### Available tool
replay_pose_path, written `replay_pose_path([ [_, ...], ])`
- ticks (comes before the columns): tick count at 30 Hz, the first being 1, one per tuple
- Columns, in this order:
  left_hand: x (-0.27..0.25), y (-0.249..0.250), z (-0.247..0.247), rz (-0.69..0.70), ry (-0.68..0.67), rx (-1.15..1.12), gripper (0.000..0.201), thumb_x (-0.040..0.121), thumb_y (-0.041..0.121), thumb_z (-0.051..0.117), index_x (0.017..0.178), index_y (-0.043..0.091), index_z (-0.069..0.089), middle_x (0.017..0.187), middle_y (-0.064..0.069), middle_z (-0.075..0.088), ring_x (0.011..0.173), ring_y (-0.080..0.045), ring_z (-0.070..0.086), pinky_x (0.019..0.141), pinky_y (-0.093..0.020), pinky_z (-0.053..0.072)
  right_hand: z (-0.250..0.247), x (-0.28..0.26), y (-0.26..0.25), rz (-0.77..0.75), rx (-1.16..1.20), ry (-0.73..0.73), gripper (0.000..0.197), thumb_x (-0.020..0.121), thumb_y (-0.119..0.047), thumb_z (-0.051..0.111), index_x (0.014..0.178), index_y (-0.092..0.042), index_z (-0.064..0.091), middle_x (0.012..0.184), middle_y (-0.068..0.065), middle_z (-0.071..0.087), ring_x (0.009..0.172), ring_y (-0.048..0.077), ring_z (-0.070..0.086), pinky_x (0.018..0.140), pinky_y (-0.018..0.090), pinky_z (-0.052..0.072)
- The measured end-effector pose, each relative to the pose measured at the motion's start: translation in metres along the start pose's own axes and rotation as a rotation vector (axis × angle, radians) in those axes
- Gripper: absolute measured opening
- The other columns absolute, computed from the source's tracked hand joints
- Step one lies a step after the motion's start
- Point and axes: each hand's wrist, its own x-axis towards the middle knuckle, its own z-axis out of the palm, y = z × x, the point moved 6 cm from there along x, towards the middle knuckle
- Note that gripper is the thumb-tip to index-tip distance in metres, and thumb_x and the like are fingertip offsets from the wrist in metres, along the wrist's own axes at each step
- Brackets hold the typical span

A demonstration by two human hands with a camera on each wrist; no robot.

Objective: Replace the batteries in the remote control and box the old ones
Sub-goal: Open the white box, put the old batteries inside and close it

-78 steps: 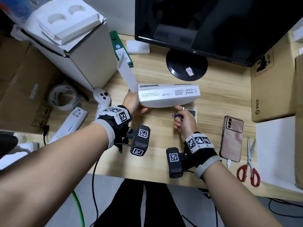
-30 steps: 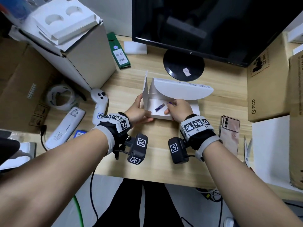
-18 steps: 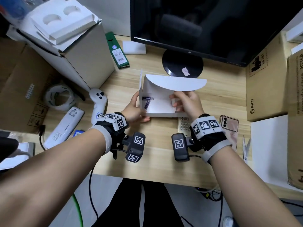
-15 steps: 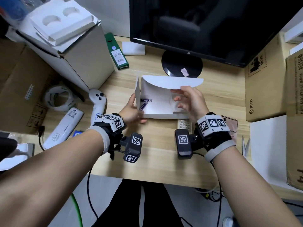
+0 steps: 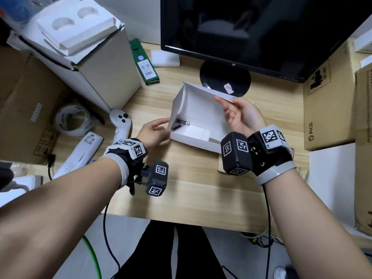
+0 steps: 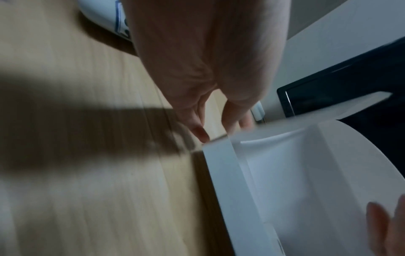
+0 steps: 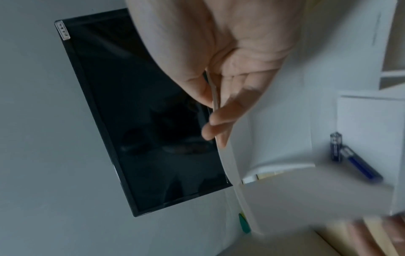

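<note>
Right hand (image 5: 242, 115) pinches the lid (image 5: 209, 91) edge between thumb and fingers. Left hand (image 5: 153, 132) fingers relaxed, tips touching the box (image 5: 193, 137) left end. Box on desk (image 5: 191, 188); two batteries (image 5: 180, 125) inside, at its left end.

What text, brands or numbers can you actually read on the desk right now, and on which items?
"PICO": side of the cardboard box at the right edge of the desk.
Logo on the monitor bezel: too small to read.
Labels on the green box: barcode and codes, unreadable.
Print on the batteries in the white box: too blurred.
White remote control: print too small.
</note>
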Motion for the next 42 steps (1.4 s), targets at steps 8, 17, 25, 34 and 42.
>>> replay_pose_path([
  [8, 0.001, 0.019, 0.017, 0.103, 0.003, 0.097, 0.068, 0.075, 0.011, 0.062, 0.138, 0.028, 0.043, 0.109, 0.0, 0.059, 0.079, -0.01, 0.053, 0.073, -0.024, 0.043, 0.005, -0.006, 0.003, 0.0, -0.017, -0.03, 0.02, 0.094, -0.003, 0.036, 0.077, -0.014, 0.033, 0.068, 0.012, 0.074, 0.043, 0.01, 0.062, 0.04, 0.012, 0.046],
  [17, 0.013, 0.043, 0.006, 0.315, 0.386, 0.301, 0.039, 0.081, 0.001, 0.051, 0.116, 0.01, 0.063, 0.1, -0.005, 0.064, 0.088, -0.023, 0.059, 0.081, -0.032, 0.051, 0.01, -0.008, 0.005, 0.008, 0.017, -0.056, 0.014, 0.094, -0.004, 0.036, 0.083, -0.012, 0.036, 0.07, 0.012, 0.075, 0.047, 0.01, 0.064, 0.041, 0.012, 0.048],
  [25, 0.013, 0.029, 0.031, 0.208, 0.001, 0.448, 0.046, 0.073, -0.013, 0.06, 0.112, 0.009, 0.068, 0.102, -0.003, 0.061, 0.097, -0.016, 0.055, 0.073, -0.012, 0.045, 0.004, -0.003, 0.003, 0.038, 0.086, -0.054, 0.015, 0.094, -0.004, 0.034, 0.108, -0.004, 0.039, 0.076, 0.018, 0.074, 0.05, 0.014, 0.067, 0.044, 0.015, 0.051],
  [34, 0.007, 0.005, 0.037, -0.129, -0.23, 0.223, 0.062, 0.058, 0.047, 0.082, 0.109, 0.016, 0.069, 0.113, -0.014, 0.071, 0.111, -0.028, 0.064, 0.106, -0.042, 0.043, -0.025, -0.016, 0.033, 0.216, -0.08, 0.043, 0.01, 0.09, -0.011, 0.042, 0.082, -0.008, 0.046, 0.067, 0.011, 0.074, 0.046, 0.013, 0.065, 0.038, 0.015, 0.048],
  [42, 0.013, 0.011, 0.024, -0.214, 0.048, 0.15, 0.02, 0.087, 0.01, 0.057, 0.106, 0.016, 0.058, 0.101, -0.01, 0.063, 0.089, -0.026, 0.062, 0.072, -0.037, 0.06, -0.018, -0.026, 0.039, 0.271, -0.305, -0.045, 0.026, 0.089, -0.018, 0.041, 0.087, -0.003, 0.062, 0.057, 0.0, 0.069, 0.046, 0.008, 0.063, 0.039, 0.014, 0.046],
])
